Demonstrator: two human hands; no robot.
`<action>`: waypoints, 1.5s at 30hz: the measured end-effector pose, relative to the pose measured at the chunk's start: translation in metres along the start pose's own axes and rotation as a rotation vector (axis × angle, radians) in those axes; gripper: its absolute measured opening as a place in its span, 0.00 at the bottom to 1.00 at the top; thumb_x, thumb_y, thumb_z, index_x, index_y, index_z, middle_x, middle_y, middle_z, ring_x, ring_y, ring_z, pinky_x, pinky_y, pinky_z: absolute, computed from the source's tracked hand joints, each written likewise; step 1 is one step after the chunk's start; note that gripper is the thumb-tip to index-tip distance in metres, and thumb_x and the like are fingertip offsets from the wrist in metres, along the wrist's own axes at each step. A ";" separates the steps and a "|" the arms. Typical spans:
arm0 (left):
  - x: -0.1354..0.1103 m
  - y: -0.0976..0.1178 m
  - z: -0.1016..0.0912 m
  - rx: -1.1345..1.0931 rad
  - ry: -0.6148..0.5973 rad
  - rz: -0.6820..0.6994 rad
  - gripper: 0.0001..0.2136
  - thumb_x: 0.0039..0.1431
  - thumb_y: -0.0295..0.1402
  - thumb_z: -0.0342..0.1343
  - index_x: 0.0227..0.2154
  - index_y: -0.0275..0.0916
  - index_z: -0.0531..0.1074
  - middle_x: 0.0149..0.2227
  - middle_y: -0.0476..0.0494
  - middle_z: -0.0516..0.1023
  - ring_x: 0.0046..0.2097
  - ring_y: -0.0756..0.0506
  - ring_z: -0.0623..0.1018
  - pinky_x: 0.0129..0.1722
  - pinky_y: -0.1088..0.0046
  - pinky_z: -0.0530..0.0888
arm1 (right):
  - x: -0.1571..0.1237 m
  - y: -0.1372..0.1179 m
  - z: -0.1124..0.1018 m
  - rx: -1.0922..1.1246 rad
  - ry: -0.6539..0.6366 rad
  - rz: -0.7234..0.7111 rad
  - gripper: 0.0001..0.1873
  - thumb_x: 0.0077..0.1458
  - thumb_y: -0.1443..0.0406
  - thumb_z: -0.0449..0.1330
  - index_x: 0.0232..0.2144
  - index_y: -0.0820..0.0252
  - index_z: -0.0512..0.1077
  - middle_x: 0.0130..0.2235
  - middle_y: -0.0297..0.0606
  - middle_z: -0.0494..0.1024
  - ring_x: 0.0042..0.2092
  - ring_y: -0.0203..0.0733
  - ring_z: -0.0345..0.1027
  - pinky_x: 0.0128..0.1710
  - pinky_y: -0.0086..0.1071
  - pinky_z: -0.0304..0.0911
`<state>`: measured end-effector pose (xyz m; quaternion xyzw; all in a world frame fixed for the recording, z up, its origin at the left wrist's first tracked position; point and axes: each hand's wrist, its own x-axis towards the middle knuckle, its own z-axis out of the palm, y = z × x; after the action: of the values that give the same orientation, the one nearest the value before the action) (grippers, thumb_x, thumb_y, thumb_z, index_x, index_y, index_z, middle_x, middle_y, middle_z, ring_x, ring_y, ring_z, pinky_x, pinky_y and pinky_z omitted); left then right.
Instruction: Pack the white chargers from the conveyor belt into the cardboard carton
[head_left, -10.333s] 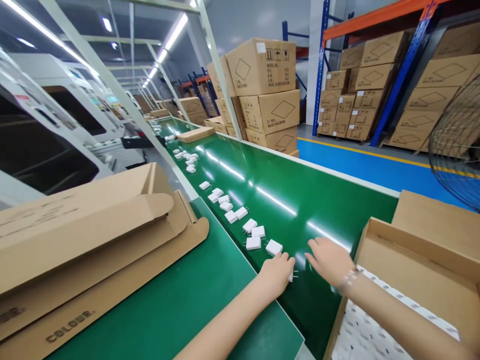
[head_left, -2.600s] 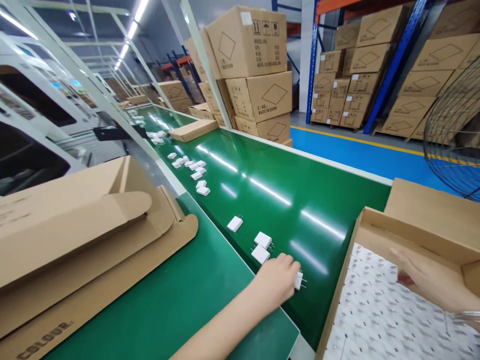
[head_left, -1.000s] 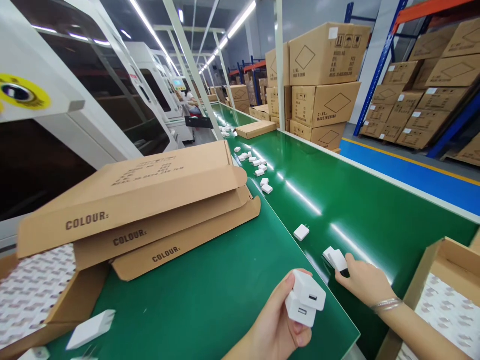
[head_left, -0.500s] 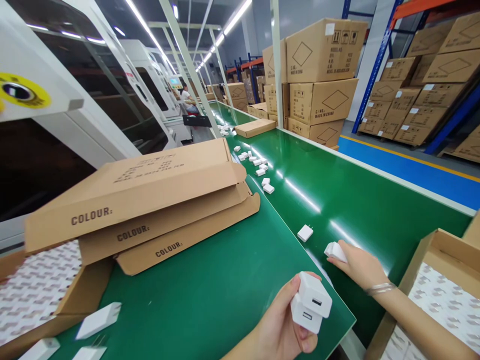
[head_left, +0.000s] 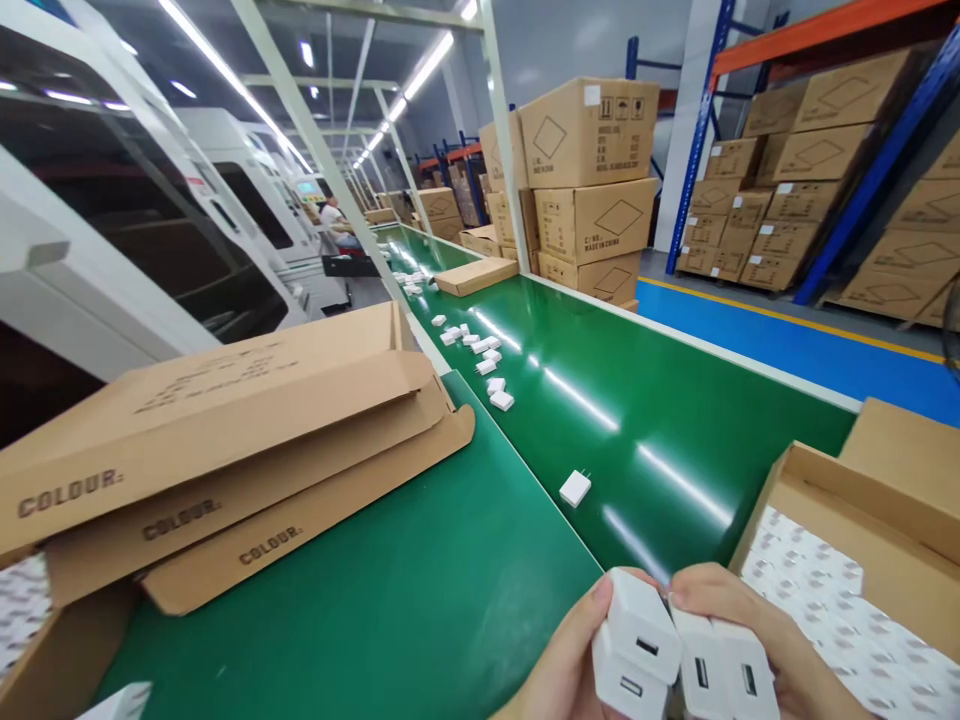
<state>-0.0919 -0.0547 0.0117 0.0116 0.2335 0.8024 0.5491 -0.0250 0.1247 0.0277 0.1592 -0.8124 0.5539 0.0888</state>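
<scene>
Two white USB chargers (head_left: 637, 655) are gripped in my left hand (head_left: 559, 655), stacked with their USB ports facing me. Right beside it, my right hand (head_left: 739, 600) is closed on two more white USB chargers (head_left: 724, 665), held side by side with ports toward me. The two pairs meet or nearly meet at the lower right, over the corner of the green tabletop (head_left: 360, 570). A single charger (head_left: 575, 488) with metal prongs lies on the green conveyor belt (head_left: 675, 400) beyond my hands.
Several chargers (head_left: 484, 350) lie scattered farther up the belt. Flattened-looking cartons (head_left: 217, 430) are stacked at left, above an open box (head_left: 82, 640). Another open carton (head_left: 862, 500) at right holds white patterned trays (head_left: 847, 610). Tall boxes (head_left: 592, 220) stand behind the belt.
My right hand has come in from over the belt to meet my left, and two chargers now show in it. The left hand keeps its pair. The view has turned rightward.
</scene>
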 end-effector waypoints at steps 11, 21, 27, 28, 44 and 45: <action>0.012 -0.016 0.022 0.061 0.008 -0.085 0.18 0.56 0.50 0.54 0.41 0.43 0.67 0.31 0.49 0.68 0.26 0.53 0.68 0.24 0.78 0.61 | -0.034 0.012 -0.004 0.356 0.066 0.188 0.20 0.52 0.60 0.64 0.47 0.37 0.66 0.50 0.38 0.68 0.50 0.47 0.67 0.38 0.31 0.69; 0.005 -0.020 0.015 0.118 0.008 -0.061 0.21 0.54 0.52 0.55 0.43 0.42 0.67 0.34 0.46 0.69 0.28 0.51 0.70 0.27 0.75 0.63 | -0.040 0.019 0.003 0.361 0.052 0.136 0.22 0.50 0.60 0.65 0.48 0.38 0.66 0.51 0.38 0.68 0.54 0.50 0.64 0.49 0.40 0.65; 0.005 -0.020 0.012 0.125 0.025 -0.053 0.21 0.53 0.50 0.57 0.43 0.40 0.67 0.33 0.46 0.70 0.30 0.51 0.71 0.29 0.76 0.66 | -0.047 0.014 -0.004 0.208 0.067 0.169 0.22 0.50 0.59 0.65 0.48 0.42 0.67 0.58 0.40 0.62 0.58 0.54 0.58 0.51 0.45 0.64; 0.005 -0.019 0.012 0.163 0.025 -0.045 0.20 0.52 0.48 0.59 0.42 0.39 0.67 0.33 0.46 0.70 0.30 0.51 0.71 0.29 0.77 0.67 | -0.051 0.011 -0.014 0.144 0.081 0.215 0.21 0.51 0.58 0.64 0.48 0.43 0.67 0.60 0.41 0.60 0.60 0.55 0.56 0.52 0.46 0.63; 0.192 -0.065 0.078 0.349 -0.272 -0.252 0.22 0.49 0.47 0.60 0.41 0.35 0.69 0.31 0.44 0.72 0.26 0.51 0.72 0.25 0.74 0.73 | -0.165 0.064 -0.172 -0.597 0.187 0.807 0.17 0.48 0.60 0.58 0.42 0.53 0.63 0.34 0.38 0.77 0.33 0.48 0.72 0.30 0.36 0.65; 0.204 -0.069 0.086 0.472 -0.283 -0.222 0.23 0.49 0.46 0.60 0.42 0.35 0.68 0.33 0.43 0.72 0.29 0.49 0.73 0.28 0.72 0.74 | -0.167 0.067 -0.177 -0.625 0.133 0.850 0.17 0.47 0.60 0.58 0.41 0.54 0.63 0.35 0.38 0.77 0.34 0.49 0.72 0.31 0.36 0.65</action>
<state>-0.0892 0.1771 0.0129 0.2252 0.3347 0.6512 0.6428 0.1018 0.3379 -0.0186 -0.2538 -0.9241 0.2814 -0.0492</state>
